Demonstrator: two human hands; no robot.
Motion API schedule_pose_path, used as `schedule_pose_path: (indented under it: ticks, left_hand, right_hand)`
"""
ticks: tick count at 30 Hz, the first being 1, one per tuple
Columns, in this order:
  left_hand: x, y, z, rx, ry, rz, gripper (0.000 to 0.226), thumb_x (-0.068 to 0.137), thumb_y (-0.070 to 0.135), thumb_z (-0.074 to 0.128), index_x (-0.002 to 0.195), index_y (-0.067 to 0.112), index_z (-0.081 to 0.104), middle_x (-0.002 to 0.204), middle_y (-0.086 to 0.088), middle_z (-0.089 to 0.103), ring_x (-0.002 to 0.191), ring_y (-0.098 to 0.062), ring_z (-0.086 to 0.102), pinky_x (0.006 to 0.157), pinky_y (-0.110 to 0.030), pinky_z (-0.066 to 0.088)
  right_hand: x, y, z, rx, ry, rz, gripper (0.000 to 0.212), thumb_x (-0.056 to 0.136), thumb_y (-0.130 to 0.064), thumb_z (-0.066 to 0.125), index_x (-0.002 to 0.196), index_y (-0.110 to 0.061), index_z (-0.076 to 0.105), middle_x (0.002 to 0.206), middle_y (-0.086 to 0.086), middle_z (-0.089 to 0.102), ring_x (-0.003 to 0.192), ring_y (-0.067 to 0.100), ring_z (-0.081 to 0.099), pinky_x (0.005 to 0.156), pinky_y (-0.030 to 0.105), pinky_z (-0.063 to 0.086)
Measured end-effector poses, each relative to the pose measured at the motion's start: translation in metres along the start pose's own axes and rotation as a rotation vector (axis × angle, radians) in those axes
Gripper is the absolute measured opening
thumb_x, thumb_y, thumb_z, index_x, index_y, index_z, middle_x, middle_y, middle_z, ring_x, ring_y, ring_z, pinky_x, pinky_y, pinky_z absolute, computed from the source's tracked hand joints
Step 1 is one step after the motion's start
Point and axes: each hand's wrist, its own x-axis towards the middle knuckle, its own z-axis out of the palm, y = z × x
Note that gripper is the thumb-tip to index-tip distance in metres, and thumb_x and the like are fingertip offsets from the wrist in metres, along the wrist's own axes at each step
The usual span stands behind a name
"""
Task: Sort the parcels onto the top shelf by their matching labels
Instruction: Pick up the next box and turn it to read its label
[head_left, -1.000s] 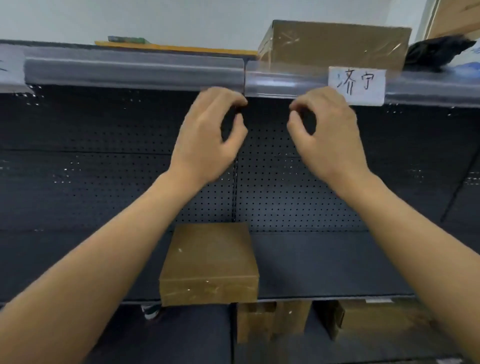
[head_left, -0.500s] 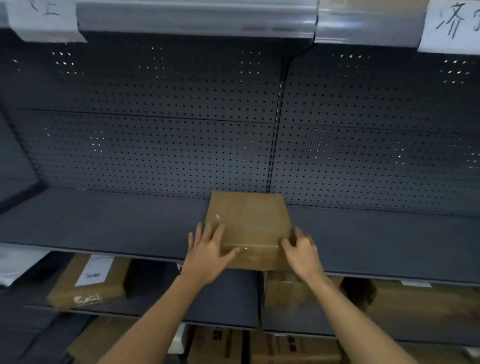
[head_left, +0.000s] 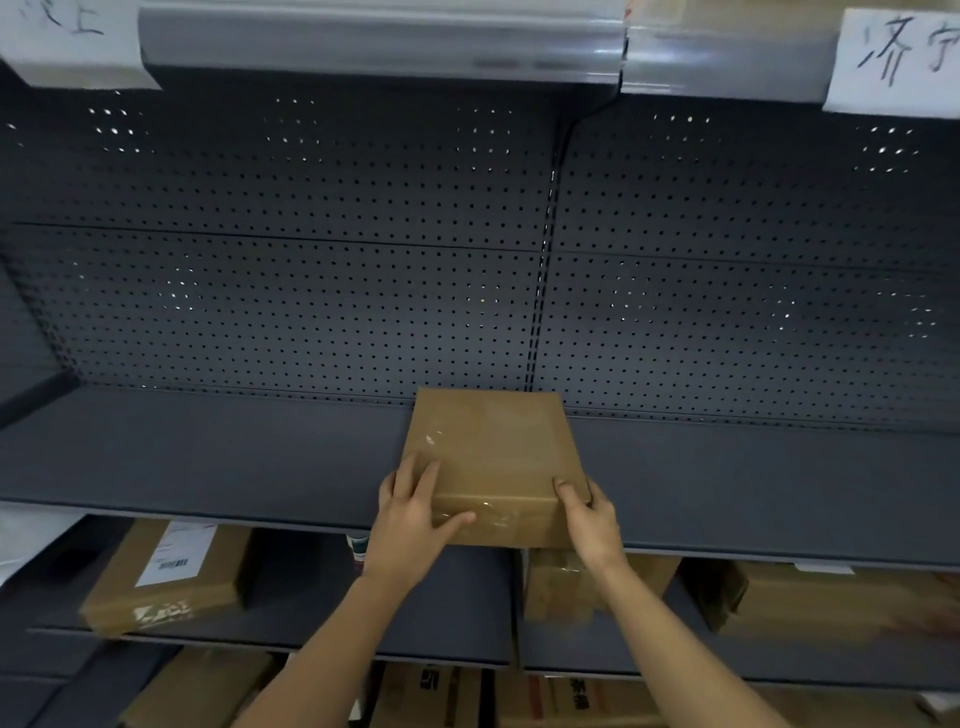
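Now parcel (head_left: 493, 457) between left hand (head_left: 410, 519), right hand (head_left: 589, 519)

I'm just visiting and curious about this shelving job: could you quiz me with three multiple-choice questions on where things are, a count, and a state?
1. Where is the brown parcel?
A. middle shelf
B. floor
C. top shelf

2. How many handwritten paper labels hang on the top rail?
A. none
B. two
C. five

3. How is the parcel held?
A. one hand
B. both hands
C. untouched

Answers:
1 A: it rests on the grey shelf.
2 B: left label, right label.
3 B: left hand and right hand have a grip on its front corners.
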Motion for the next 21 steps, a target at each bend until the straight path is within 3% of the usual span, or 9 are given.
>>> schedule_pose_path:
  ticks: [4, 7, 11, 14, 17, 19, 21]
  left_hand:
    - [-0.005, -0.004, 0.003, 0.038, 0.119, 0.042, 0.095, 0.073, 0.082, 0.040, 0.137, 0.013, 0.056, 0.153, -0.010, 0.041, 0.134, -0.042, 0.042, 0.090, -0.052, 0.054]
    - [-0.008, -0.005, 0.003, -0.043, 0.189, 0.024, 0.096, 0.074, 0.084, 0.039, 0.136, 0.014, 0.058, 0.152, -0.008, 0.045, 0.133, -0.038, 0.045, 0.099, -0.051, 0.049]
    - [-0.012, 0.000, -0.004, -0.088, 0.159, 0.016, 0.088, 0.077, 0.079, 0.041, 0.142, 0.019, 0.050, 0.154, -0.004, 0.040, 0.137, -0.033, 0.041, 0.106, -0.047, 0.045]
    - [-0.014, 0.010, -0.010, 0.125, 0.200, 0.093, 0.086, 0.081, 0.080, 0.036, 0.139, 0.018, 0.051, 0.148, -0.011, 0.046, 0.138, -0.040, 0.038, 0.109, -0.055, 0.039]
    - [-0.017, 0.025, -0.012, 0.369, 0.282, 0.195, 0.086, 0.074, 0.076, 0.054, 0.135, 0.016, 0.056, 0.138, -0.019, 0.053, 0.139, -0.050, 0.033, 0.117, -0.062, 0.014]
    - [-0.019, 0.037, -0.013, 0.428, 0.287, 0.241, 0.094, 0.063, 0.070, 0.067, 0.139, 0.017, 0.053, 0.135, -0.019, 0.055, 0.138, -0.050, 0.036, 0.114, -0.069, 0.008]
    - [-0.020, 0.043, -0.011, 0.471, 0.270, 0.249, 0.102, 0.056, 0.059, 0.078, 0.145, 0.022, 0.046, 0.133, -0.019, 0.056, 0.136, -0.048, 0.039, 0.111, -0.074, 0.006]
  right_hand:
    - [-0.003, -0.004, 0.001, 0.071, 0.026, -0.039, 0.053, 0.099, -0.036, 0.060, 0.147, -0.019, 0.049, 0.125, -0.001, 0.063, 0.121, 0.026, 0.057, 0.100, 0.037, 0.044]
    - [-0.004, -0.012, 0.000, 0.125, 0.030, -0.114, 0.052, 0.097, -0.034, 0.062, 0.147, -0.020, 0.053, 0.131, 0.000, 0.066, 0.116, 0.020, 0.059, 0.095, 0.033, 0.045]
    - [-0.005, -0.027, -0.001, 0.242, 0.093, -0.142, 0.057, 0.092, -0.029, 0.069, 0.146, -0.015, 0.055, 0.132, 0.003, 0.068, 0.122, 0.023, 0.060, 0.104, 0.037, 0.046]
    - [-0.005, -0.039, -0.002, 0.322, 0.154, -0.136, 0.052, 0.092, -0.027, 0.068, 0.141, -0.010, 0.060, 0.129, 0.006, 0.070, 0.119, 0.026, 0.062, 0.107, 0.043, 0.048]
    - [-0.008, -0.046, -0.002, 0.330, 0.172, -0.158, 0.031, 0.092, -0.025, 0.066, 0.119, -0.010, 0.071, 0.107, 0.006, 0.075, 0.103, 0.027, 0.068, 0.096, 0.045, 0.053]
    - [-0.012, -0.049, -0.002, 0.335, 0.168, -0.200, 0.009, 0.094, -0.022, 0.065, 0.096, -0.017, 0.072, 0.093, 0.002, 0.075, 0.092, 0.024, 0.068, 0.086, 0.042, 0.054]
    - [-0.019, -0.053, -0.002, 0.326, 0.156, -0.249, 0.010, 0.095, -0.020, 0.064, 0.088, -0.019, 0.071, 0.087, 0.000, 0.074, 0.085, 0.020, 0.067, 0.075, 0.035, 0.052]
